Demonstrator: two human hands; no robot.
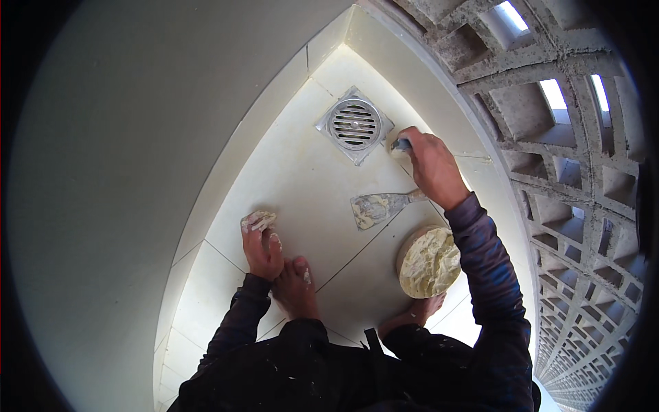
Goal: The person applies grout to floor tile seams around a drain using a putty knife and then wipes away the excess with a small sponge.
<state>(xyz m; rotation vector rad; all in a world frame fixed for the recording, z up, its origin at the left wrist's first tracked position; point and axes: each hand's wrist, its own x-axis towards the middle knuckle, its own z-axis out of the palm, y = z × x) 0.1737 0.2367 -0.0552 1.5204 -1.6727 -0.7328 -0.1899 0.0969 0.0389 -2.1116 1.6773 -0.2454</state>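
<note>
My left hand is closed around a pale, paste-covered lump, perhaps a rag or sponge, just above the tiles at the left. Cream paste also coats its fingers. My right hand reaches to the right side of the floor and pinches a small blue-grey piece, mostly hidden by the fingers, near a tile joint. Between the hands, a paste-smeared putty knife lies flat, its handle end passing below my right wrist. Under my right forearm stands a round tub of cream paste.
A square metal floor drain is set in the tiles ahead. Low tile skirting runs along the grey wall. A concrete lattice wall rises at the right. My bare feet stand on the tiled floor, close to the tub.
</note>
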